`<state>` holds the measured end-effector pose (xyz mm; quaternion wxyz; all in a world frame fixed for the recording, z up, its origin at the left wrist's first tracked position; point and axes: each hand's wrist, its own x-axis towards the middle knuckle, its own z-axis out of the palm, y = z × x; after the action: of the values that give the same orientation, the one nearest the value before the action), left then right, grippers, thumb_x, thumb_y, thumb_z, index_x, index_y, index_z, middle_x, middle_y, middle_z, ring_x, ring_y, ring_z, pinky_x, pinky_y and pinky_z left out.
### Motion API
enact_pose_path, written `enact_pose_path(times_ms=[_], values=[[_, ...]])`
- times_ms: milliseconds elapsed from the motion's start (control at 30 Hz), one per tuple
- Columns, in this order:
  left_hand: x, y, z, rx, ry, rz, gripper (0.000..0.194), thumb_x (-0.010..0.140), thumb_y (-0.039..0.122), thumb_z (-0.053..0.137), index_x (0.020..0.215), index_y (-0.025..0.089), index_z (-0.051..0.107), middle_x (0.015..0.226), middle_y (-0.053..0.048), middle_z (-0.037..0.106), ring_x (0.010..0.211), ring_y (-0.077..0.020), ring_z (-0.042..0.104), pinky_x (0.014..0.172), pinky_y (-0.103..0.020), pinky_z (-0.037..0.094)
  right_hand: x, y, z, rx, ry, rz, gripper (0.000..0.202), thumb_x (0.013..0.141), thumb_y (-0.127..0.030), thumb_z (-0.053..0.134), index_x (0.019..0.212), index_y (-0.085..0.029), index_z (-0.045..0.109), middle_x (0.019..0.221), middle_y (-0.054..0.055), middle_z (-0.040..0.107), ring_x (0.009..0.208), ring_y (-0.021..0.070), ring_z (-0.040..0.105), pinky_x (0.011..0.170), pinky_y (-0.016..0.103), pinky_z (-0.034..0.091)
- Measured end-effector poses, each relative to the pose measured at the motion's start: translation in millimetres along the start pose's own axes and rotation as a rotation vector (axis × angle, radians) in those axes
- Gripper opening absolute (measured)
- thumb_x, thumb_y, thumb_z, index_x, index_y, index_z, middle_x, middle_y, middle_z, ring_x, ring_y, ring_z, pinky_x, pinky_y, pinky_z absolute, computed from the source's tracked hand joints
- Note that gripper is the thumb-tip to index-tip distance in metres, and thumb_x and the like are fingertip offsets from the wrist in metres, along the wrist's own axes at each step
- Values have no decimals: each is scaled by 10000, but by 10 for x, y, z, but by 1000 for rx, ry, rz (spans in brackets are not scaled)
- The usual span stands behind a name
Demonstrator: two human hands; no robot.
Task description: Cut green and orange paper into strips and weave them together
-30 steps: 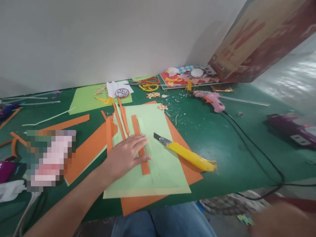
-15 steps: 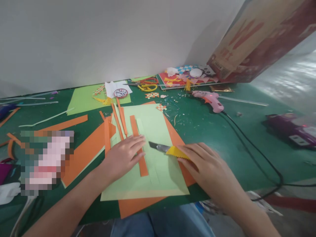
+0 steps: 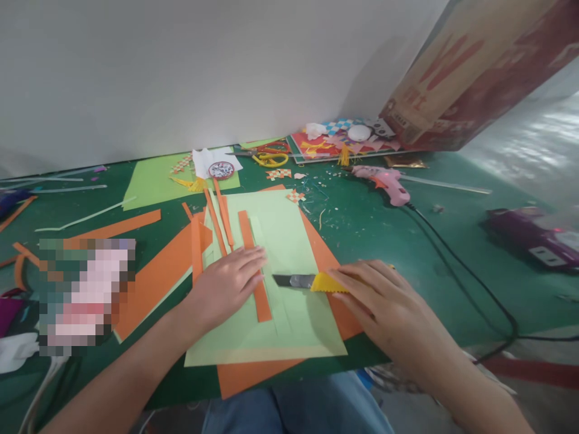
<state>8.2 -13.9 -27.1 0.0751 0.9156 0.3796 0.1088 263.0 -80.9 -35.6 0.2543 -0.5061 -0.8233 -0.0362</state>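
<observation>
My left hand (image 3: 230,280) lies flat, fingers together and stretched out, across an orange strip (image 3: 261,298) on the pale green sheet (image 3: 294,241). A narrow pale green strip (image 3: 257,228) lies just right of the orange one, partly under my fingertips. My right hand (image 3: 377,295) grips a yellow utility knife (image 3: 324,282), its dark blade pointing left above the sheet. Beneath the sheet, orange paper (image 3: 257,377) sticks out at the bottom and right.
A pink glue gun (image 3: 384,182) with a black cable lies at the right, near a purple power strip (image 3: 534,238). Scissors (image 3: 271,159), a round patterned piece (image 3: 221,171) and paper scraps are at the back. More orange paper (image 3: 156,274) lies left.
The knife in my right hand has turned to lie more level, its handle slightly further right. My left hand stays nearly in place on the strips.
</observation>
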Motion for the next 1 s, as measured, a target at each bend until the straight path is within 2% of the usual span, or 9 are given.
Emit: enact_pose_path(times_ms=[133,300,533,633,800,900,1000], values=[[7,6,-6,-6,0,4,373,980,307,328,1212,152,575,1318,-46,553,1247,-176,488,1064,-350,409,15,16,-22,-37,10,-13,260,939,-202,376,1026,-169,619,941,93,647,855,226,549,731,394,460],[2,10,-15,-6,-13,1,359,979,305,333,1224,183,565,1330,-31,544,1252,-174,482,1068,-353,405,8,6,-15,-38,0,-12,268,932,-196,376,1028,-183,626,938,92,649,859,230,552,731,402,459],[6,10,-11,-10,1,10,360,979,299,327,1211,172,570,1316,-41,558,1241,-177,495,1063,-361,410,9,-45,-42,-12,-8,3,256,931,-204,391,1035,-184,624,948,87,648,873,232,550,756,408,457],[4,10,-11,-24,9,13,355,973,280,334,1196,155,579,1304,-54,569,1227,-182,510,1059,-366,415,18,-56,-56,-1,1,-2,259,932,-198,391,1054,-193,619,965,85,647,894,235,547,765,405,455],[-19,13,-12,-77,42,-23,338,924,221,376,1188,191,586,1305,-29,570,1239,-178,498,1050,-355,427,44,-70,-43,-1,2,-5,265,929,-190,388,1047,-182,624,954,91,646,883,239,546,759,409,457],[-22,23,-21,-65,37,-46,315,913,264,422,1152,179,608,1286,-50,585,1225,-204,513,1036,-373,440,54,-75,-31,-10,-8,-6,266,930,-192,386,1037,-182,630,949,92,648,877,239,544,754,411,457],[-11,30,-38,-32,10,6,346,934,288,396,1191,151,581,1299,-72,571,1227,-213,510,1047,-389,424,58,-75,-25,-13,-7,-13,261,928,-187,393,1037,-165,629,948,97,648,879,240,546,749,407,459]])
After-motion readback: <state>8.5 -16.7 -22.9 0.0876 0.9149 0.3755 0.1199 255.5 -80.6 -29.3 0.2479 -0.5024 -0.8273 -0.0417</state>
